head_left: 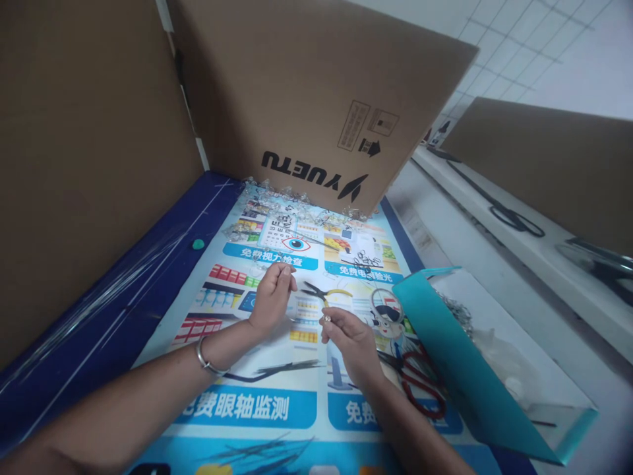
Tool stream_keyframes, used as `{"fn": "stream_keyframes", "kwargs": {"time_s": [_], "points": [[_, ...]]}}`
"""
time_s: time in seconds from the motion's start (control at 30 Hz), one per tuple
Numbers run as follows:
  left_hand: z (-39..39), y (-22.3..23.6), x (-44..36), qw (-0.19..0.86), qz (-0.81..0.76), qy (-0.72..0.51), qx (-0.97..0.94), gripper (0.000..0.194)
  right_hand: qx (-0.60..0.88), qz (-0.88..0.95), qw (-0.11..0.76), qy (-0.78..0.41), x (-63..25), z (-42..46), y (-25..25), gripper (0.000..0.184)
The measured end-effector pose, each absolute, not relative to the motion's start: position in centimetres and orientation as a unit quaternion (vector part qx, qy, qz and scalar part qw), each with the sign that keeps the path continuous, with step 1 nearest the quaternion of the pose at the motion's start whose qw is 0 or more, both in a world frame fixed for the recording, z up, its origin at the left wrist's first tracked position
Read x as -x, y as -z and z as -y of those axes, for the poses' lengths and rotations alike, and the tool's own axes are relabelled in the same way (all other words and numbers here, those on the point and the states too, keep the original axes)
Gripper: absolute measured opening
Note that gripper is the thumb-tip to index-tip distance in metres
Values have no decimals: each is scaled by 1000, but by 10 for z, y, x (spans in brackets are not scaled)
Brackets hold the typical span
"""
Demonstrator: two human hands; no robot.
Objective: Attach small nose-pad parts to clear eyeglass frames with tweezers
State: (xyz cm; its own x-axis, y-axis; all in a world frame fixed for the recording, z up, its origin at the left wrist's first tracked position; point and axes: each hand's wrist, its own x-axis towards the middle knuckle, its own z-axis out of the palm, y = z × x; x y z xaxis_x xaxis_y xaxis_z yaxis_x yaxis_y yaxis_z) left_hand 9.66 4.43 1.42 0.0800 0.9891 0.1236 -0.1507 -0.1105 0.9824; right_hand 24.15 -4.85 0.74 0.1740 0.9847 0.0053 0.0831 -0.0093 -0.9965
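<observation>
My left hand [273,295] is raised over a printed poster [257,264] on the table, fingers pinched together on something too small to make out. My right hand [349,336] hovers just right of it, fingertips pinching a tiny pale piece near a ring on one finger. Between and just beyond the hands lie yellow-handled pliers [326,293]. A bracelet circles my left wrist. Red-handled scissors [420,386] lie right of my right wrist.
Cardboard sheets [316,99] stand as walls at the back and left. Clear crinkled plastic pieces [277,194] line the poster's far edge, small black rings [368,257] beside them. A teal folder [459,369] leans at right. Thin dark wires [284,366] lie near my arms.
</observation>
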Motion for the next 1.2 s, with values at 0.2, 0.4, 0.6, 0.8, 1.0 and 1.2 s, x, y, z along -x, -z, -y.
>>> {"fn": "stream_keyframes", "kwargs": {"time_s": [0.2,0.4,0.6,0.8,1.0,1.2], "points": [[-44,-14,-97,518,-404,-543,-523,23,570,509,510,-395,-243,48,-12,18],[-43,-14,-98,503,-409,-549,-528,22,557,493,521,-419,-242,48,-12,15],[-44,-12,-97,505,-403,-536,-543,21,563,487,513,-428,-243,48,-11,13],[-44,-13,-96,504,-403,-535,-545,21,557,497,495,-444,-243,49,-14,16],[-45,-14,-95,502,-407,-533,-545,20,569,507,486,-429,-243,49,-14,17],[-46,-18,-93,466,-412,-542,-564,20,580,517,470,-419,-244,50,-14,18]]}}
